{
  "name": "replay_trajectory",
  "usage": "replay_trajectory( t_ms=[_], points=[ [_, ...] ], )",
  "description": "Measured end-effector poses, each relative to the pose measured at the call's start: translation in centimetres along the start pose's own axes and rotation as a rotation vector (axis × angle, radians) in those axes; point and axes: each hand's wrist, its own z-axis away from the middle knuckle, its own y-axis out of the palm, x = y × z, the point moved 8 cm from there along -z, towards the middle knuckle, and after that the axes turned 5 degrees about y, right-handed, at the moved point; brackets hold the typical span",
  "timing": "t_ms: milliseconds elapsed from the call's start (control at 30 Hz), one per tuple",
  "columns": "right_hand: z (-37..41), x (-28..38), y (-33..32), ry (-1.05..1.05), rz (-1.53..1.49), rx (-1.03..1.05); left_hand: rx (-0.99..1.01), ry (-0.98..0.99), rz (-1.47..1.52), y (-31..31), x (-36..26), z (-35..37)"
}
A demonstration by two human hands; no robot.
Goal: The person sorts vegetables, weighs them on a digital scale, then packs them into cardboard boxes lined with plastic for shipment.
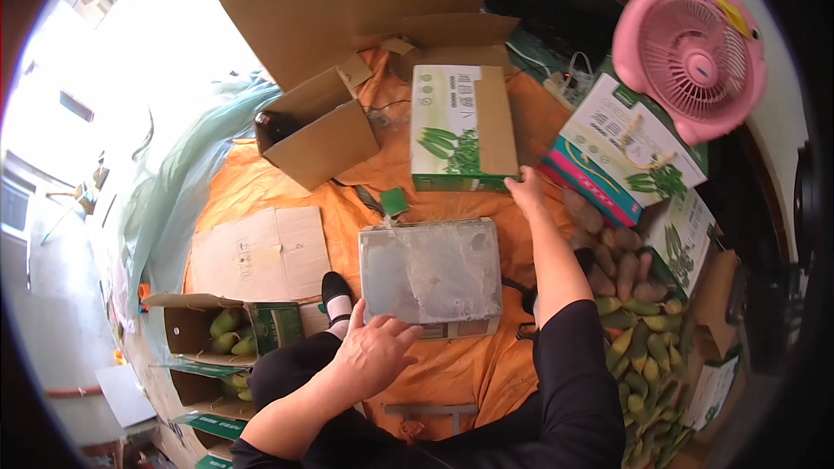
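A closed carton [459,130] with a radish picture on its white panel lies on the orange sheet ahead of me. My right hand [526,191] reaches to its near right corner, the fingers closed on the edge there. In front of me stands a grey flat-topped platform [430,274], its surface scuffed and filmy. Beside its near left corner hovers my left hand [378,347], fingers spread and holding nothing. A small green piece [393,201] lies between the platform and the carton.
An open brown box [317,135] stands at the left back, above flattened cardboard [261,252]. Green radishes [643,356] and reddish-brown roots [621,265] are piled at right, below printed cartons [634,139] and a pink fan [691,52]. Boxes of radishes [230,330] line the left.
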Motion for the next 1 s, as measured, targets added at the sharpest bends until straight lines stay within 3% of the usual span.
replay_trajectory(
  t_ms=[33,167,233,333,400,533,667,767,1000],
  points=[
    [-0.2,1.3,-0.4,-0.044,0.018,-0.079,0.020,0.005,0.007,0.0,0.0,0.1],
    [-1.1,3.9,0.8,0.043,-0.108,-0.027,0.045,0.014,0.010,0.0,0.1,-0.1],
    [-1.6,3.5,2.1,0.096,-0.163,0.017,0.032,0.028,0.021,-0.4,-0.2,-0.1],
    [-2.7,1.6,1.9,0.130,-0.106,-0.105,0.021,0.046,0.065,-0.5,-0.4,-0.3],
    [-2.9,0.5,4.4,0.249,-0.290,0.186,-0.018,0.065,0.052,-0.5,-0.5,-0.2],
    [-1.7,2.0,5.7,0.295,-0.568,0.238,-0.001,0.062,0.039,-0.3,-0.7,-0.2],
    [-0.8,5.8,7.9,0.470,-1.054,0.609,-0.023,0.051,0.014,0.1,-0.6,-0.2],
    [0.5,9.0,6.0,0.526,-1.152,0.695,-0.060,-0.004,0.028,0.9,0.0,0.1],
    [6.8,14.4,-0.5,0.423,-0.922,0.777,-0.178,0.023,-0.027,1.0,-0.4,0.3]
  ],
)
